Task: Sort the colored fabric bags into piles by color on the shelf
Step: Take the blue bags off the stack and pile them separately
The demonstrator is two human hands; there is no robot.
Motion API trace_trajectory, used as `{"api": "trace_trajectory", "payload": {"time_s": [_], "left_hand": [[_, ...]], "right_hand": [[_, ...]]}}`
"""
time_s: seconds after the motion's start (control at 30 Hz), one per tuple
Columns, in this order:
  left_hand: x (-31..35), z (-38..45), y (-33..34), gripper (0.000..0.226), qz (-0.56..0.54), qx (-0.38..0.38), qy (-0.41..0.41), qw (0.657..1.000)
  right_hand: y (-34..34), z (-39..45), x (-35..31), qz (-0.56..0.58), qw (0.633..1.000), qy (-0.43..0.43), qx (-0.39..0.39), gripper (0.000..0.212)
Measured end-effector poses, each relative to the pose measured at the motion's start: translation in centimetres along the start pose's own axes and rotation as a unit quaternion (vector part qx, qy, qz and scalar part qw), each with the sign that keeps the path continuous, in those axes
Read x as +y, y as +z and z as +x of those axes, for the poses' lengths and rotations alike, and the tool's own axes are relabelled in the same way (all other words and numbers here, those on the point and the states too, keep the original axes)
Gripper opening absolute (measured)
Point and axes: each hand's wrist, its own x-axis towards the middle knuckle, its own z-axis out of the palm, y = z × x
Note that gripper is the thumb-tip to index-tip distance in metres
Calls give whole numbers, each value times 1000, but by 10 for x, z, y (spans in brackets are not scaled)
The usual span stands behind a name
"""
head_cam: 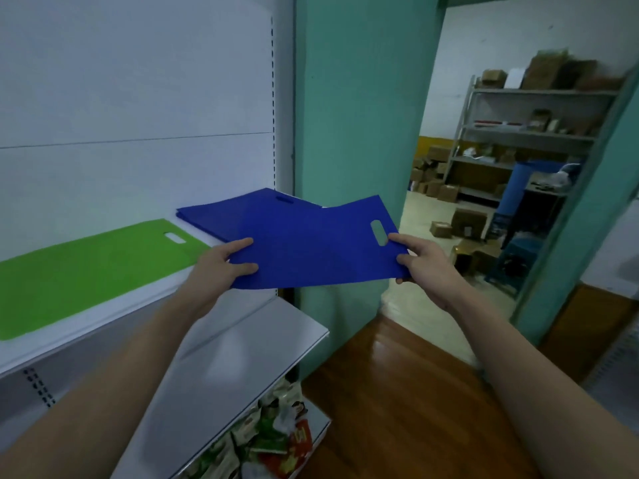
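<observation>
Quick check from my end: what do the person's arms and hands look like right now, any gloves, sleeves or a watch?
Both forearms are bare as far as the frame shows: no sleeves visible. The left hand and right hand wear no gloves. No watch, bracelet or ring shows on either wrist or on the visible fingers. No markings can be made out.

Storeroom beyond the doorway.
Cardboard boxes (444, 192) crowd a metal rack (525, 133) upper right; snack packets (273, 440) lie bottom centre.
</observation>
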Motion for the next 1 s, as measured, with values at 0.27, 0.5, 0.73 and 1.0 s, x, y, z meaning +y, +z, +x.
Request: {"api": "trace_trajectory", "payload": {"time_s": [0.27,0.5,0.73,1.0], "left_hand": [[4,75,-9,59,95,123,10,988],[7,117,-23,67,196,196,-59,959],[-3,149,-13,74,263,264,-137,918],[-16,174,-4,73,420,277,-221,836]], "right_hand": [[37,136,-6,-14,998,-39,-39,41],[85,245,-2,-45,990,-83,-101,38],[127,337,-5,-103,972,-123,-169,35],[141,389,3,-216,932,-155,-245,37]]}}
